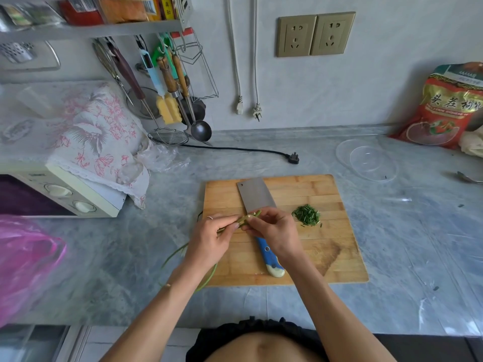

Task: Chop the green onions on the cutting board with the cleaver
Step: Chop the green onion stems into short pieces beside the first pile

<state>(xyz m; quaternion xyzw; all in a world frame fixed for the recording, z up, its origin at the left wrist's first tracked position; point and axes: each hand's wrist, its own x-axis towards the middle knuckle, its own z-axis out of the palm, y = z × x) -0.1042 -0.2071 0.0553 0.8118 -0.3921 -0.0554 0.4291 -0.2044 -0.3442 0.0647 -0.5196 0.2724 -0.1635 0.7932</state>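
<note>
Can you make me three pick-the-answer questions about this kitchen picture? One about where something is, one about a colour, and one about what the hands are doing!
1. Where is the pile of chopped green onions?
A. in the clear bowl
B. on the cutting board
C. on the microwave

2. What colour is most of the cleaver handle?
A. blue
B. red
C. black

3. What are the left hand and right hand doing?
A. gripping the cleaver
B. resting flat
C. pinching a green onion stalk

Answers: 1 B, the pile sits right of the blade. 2 A, blue with a pale end. 3 C, the cleaver lies loose on the board.
</note>
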